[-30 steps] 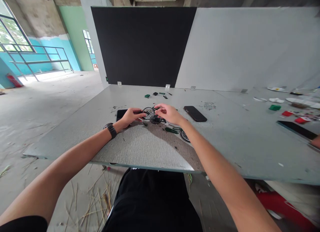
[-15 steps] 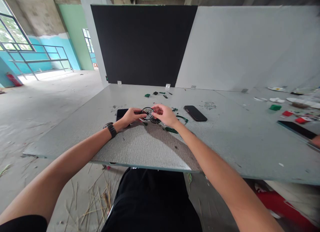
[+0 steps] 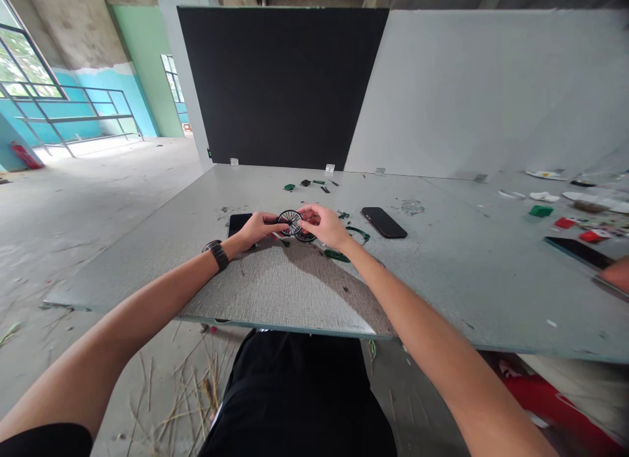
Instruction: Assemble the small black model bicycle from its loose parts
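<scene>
A small black spoked wheel is held upright over the table between my two hands. My left hand pinches its left side, and my right hand grips its right side with the fingertips. Just below my right fingers a second dark wheel is partly hidden. Green parts lie beside my right hand, among them a curved green piece and a long green piece. Behind my left hand a dark flat object is partly covered.
A black phone lies right of my hands on the grey table. Small green and black pieces lie farther back. At the far right are red and green items, a dark tablet-like object and another person's hand.
My hands and the wheel have hardly moved. At the right edge, the other person's hand reaches slightly farther into view.
</scene>
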A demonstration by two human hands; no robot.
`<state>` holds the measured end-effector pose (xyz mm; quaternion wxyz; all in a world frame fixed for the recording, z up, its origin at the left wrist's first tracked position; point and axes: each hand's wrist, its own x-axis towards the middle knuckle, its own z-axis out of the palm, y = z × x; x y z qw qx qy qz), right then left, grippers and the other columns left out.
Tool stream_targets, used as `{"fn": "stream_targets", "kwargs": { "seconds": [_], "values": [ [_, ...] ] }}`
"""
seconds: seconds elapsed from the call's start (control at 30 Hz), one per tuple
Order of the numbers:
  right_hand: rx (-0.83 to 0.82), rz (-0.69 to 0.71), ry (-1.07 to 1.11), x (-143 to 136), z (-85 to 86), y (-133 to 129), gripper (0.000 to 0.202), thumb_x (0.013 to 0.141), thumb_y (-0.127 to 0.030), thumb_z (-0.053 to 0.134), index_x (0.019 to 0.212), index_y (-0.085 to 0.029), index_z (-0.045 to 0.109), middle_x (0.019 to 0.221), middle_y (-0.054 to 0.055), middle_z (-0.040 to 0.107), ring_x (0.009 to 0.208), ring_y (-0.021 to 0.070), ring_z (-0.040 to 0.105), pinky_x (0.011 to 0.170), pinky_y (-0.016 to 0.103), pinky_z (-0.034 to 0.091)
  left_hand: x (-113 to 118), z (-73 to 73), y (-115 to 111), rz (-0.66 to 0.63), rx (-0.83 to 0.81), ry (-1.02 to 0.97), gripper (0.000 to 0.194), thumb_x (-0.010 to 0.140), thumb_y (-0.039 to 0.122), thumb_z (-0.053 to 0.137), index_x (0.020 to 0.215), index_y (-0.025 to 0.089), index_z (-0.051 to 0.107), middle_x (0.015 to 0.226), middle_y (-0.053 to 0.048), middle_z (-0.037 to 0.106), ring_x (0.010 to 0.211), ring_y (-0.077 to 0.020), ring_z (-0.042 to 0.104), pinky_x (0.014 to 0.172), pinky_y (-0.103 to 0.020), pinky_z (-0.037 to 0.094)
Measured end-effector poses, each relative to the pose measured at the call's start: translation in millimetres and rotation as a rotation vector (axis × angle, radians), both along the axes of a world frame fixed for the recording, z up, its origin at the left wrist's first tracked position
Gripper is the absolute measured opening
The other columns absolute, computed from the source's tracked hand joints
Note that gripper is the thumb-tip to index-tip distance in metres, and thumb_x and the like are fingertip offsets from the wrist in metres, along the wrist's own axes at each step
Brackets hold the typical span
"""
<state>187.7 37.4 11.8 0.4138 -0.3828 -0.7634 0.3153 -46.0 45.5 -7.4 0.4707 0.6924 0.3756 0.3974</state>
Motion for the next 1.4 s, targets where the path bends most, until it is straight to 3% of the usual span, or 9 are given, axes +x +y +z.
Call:
{"fn": "stream_targets", "kwargs": {
  "seconds": [0.13, 0.23, 0.33, 0.5, 0.63, 0.93, 1.07, 1.23, 1.4],
  "values": [
    [-0.017, 0.017, 0.04, -0.6, 1.9, 0.7, 0.026, 0.09, -0.043, 0.067, 0.108, -0.025, 0.063, 0.091, 0.004, 0.068, 0.073, 0.0182, 0.069, 0.071, 0.037, 0.062, 1.7, -0.5, -0.7, 0.016, -0.011, -0.051, 0.035, 0.077, 0.043, 0.082, 0.098, 0.015, 0.081, 0.095, -0.012, 0.079, 0.078, -0.0179, 0.07, 0.066, -0.028, 0.055],
    [0.056, -0.08, 0.036, 4.6, 4.7, 4.2, 0.029, 0.098, -0.047, 0.053, 0.111, -0.023, 0.062, 0.095, 0.007, 0.07, 0.08, 0.0197, 0.071, 0.076, 0.038, 0.061, 2.3, 0.6, -0.8, 0.086, -0.038, -0.186, 0.038, 0.076, 0.045, 0.083, 0.098, 0.014, 0.08, 0.102, -0.013, 0.078, 0.082, -0.0187, 0.07, 0.065, -0.028, 0.056],
    [0.223, -0.19, -0.216, 15.2, 5.6, 8.6, 0.023, 0.097, -0.037, 0.055, 0.111, -0.022, 0.065, 0.101, 0.01, 0.072, 0.092, 0.0238, 0.07, 0.086, 0.043, 0.057, -0.9, 4.7, 1.4, 0.238, -0.05, -0.316, 0.041, 0.072, 0.046, 0.085, 0.096, 0.014, 0.079, 0.102, -0.013, 0.077, 0.08, -0.0179, 0.07, 0.062, -0.026, 0.054],
    [0.233, -0.109, -0.648, 25.1, 0.1, 10.2, 0.041, 0.093, -0.043, 0.064, 0.129, -0.024, 0.063, 0.134, 0.013, 0.065, 0.122, 0.0324, 0.061, 0.104, 0.049, 0.048, -17.7, 16.7, 9.6, 0.398, 0.009, -0.434, 0.038, 0.072, 0.044, 0.084, 0.096, 0.015, 0.077, 0.103, -0.012, 0.077, 0.083, -0.017, 0.071, 0.06, -0.022, 0.051],
    [0.273, -0.04, -0.739, 19.0, -3.3, 8.4, 0.047, 0.092, -0.049, 0.065, 0.132, -0.026, 0.064, 0.138, 0.013, 0.063, 0.131, 0.0344, 0.055, 0.108, 0.051, 0.044, -31.3, 23.8, 15.7, 0.432, 0.027, -0.461, 0.035, 0.073, 0.041, 0.083, 0.094, 0.014, 0.076, 0.103, -0.012, 0.077, 0.081, -0.0162, 0.071, 0.059, -0.022, 0.05],
    [0.247, 0.015, -0.724, 22.7, -3.0, 15.1, 0.033, 0.085, -0.051, 0.074, 0.107, -0.027, 0.074, 0.116, 0.01, 0.069, 0.113, 0.0327, 0.062, 0.1, 0.05, 0.049, -40.0, 27.7, 19.9, 0.471, 0.031, -0.455, 0.033, 0.075, 0.041, 0.081, 0.095, 0.016, 0.074, 0.104, -0.011, 0.076, 0.081, -0.016, 0.07, 0.06, -0.023, 0.05],
    [0.272, -0.013, -0.681, 29.6, 0.4, 16.1, 0.041, 0.095, -0.06, 0.057, 0.108, -0.026, 0.076, 0.132, 0.012, 0.064, 0.123, 0.0333, 0.059, 0.106, 0.051, 0.046, -37.8, 26.3, 18.2, 0.463, 0.026, -0.438, 0.033, 0.075, 0.04, 0.082, 0.095, 0.015, 0.074, 0.103, -0.011, 0.076, 0.081, -0.016, 0.07, 0.059, -0.022, 0.05],
    [0.19, -0.136, -0.771, 35.2, -2.3, 18.2, 0.064, 0.094, -0.072, 0.045, 0.125, -0.024, 0.074, 0.158, 0.016, 0.045, 0.148, 0.0442, 0.035, 0.118, 0.062, 0.03, -32.8, 24.8, 13.9, 0.428, 0.015, -0.414, 0.036, 0.074, 0.041, 0.083, 0.096, 0.014, 0.075, 0.101, -0.011, 0.076, 0.081, -0.0163, 0.07, 0.058, -0.022, 0.05],
    [0.128, -0.144, -0.807, 38.6, -10.4, 25.6, 0.076, 0.093, -0.079, 0.035, 0.134, -0.024, 0.068, 0.16, 0.014, 0.045, 0.148, 0.0418, 0.037, 0.118, 0.059, 0.032, -28.2, 24.8, 9.3, 0.412, 0.01, -0.368, 0.038, 0.074, 0.042, 0.083, 0.097, 0.013, 0.076, 0.105, -0.013, 0.076, 0.082, -0.0165, 0.07, 0.059, -0.022, 0.049]
  ]
}}
